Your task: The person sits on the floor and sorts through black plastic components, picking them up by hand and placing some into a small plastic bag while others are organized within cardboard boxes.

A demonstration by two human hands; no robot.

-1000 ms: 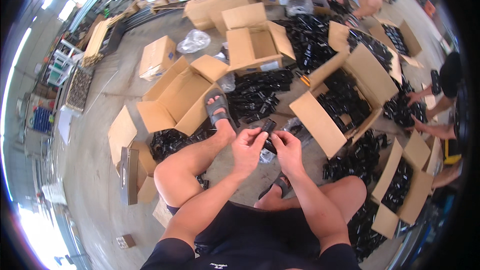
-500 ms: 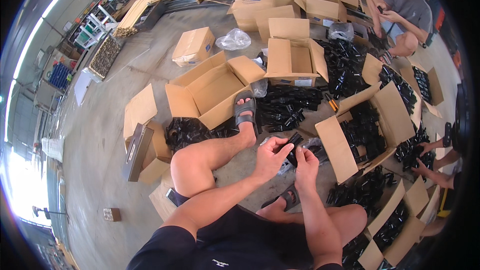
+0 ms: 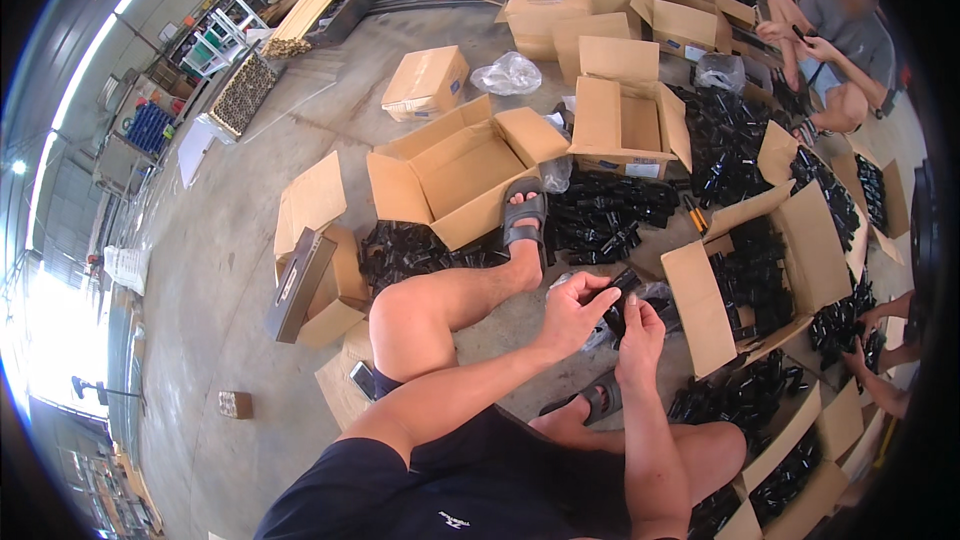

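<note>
A small black plastic part point(image 3: 622, 286), too small to tell its kind, is held between my two hands above the floor. My left hand point(image 3: 578, 312) pinches it from the left, thumb on top. Closed on its lower right side is my right hand point(image 3: 641, 332), thumb pointing up; the fingers partly hide the part. Just below the hands lies crumpled clear plastic point(image 3: 660, 294). To their right, an open cardboard box point(image 3: 697, 310) holds many similar black parts point(image 3: 755, 275). Beyond my hands, more black parts point(image 3: 605, 210) are heaped on the floor.
Open boxes point(image 3: 450, 175) point(image 3: 612, 120) stand ahead, and a closed box point(image 3: 425, 83) farther off. An orange-handled tool point(image 3: 695, 214) lies by the heap. One co-worker point(image 3: 845, 40) sits far right; another's hands point(image 3: 868, 345) reach into parts at right. A phone point(image 3: 362, 380) lies by my left knee.
The whole view has shifted, so the scene sits farther right in the picture. My hands keep nearly the same grip on the black part. The far co-worker's hands have moved apart.
</note>
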